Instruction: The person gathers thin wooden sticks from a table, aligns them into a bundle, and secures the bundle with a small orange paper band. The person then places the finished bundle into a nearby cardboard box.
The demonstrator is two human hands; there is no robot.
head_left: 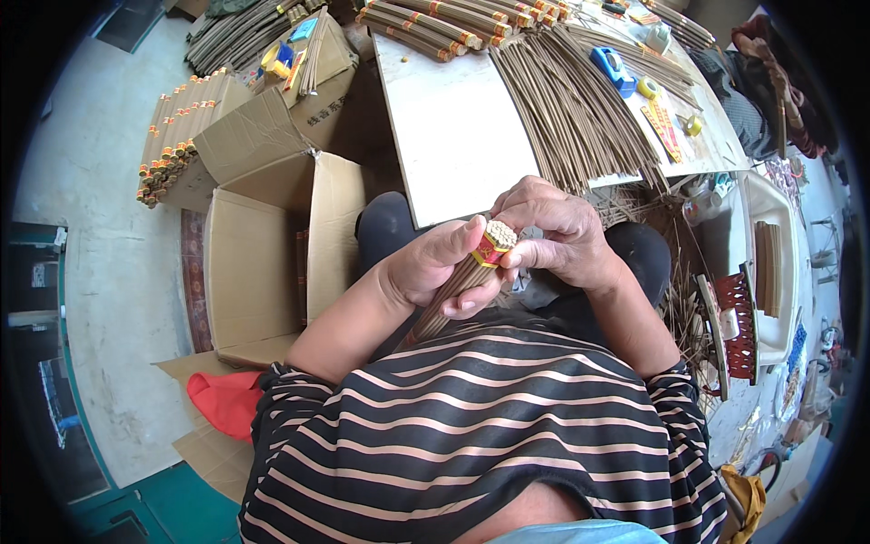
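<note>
A bundle of brown incense sticks [446, 295] lies tilted in front of my chest, its pale round end facing up and away. My left hand [424, 265] is closed around the bundle, thumb along one side and fingertips showing beneath. Near the top end, a red and yellow paper band [490, 251] wraps the sticks. My right hand [564, 238] pinches at this band from the right, thumb and bent fingers pressed to its edge. The bundle's lower end runs down by my striped shirt and is partly hidden by my left hand and wrist.
Ahead stands a white table [449, 118] with loose incense sticks [580, 109], banded bundles [435, 27], a blue tape dispenser [613, 71] and labels [662, 130]. An open cardboard box [258, 263] is at left, near stacked bundles [181, 118]. A red woven stool [736, 322] stands right.
</note>
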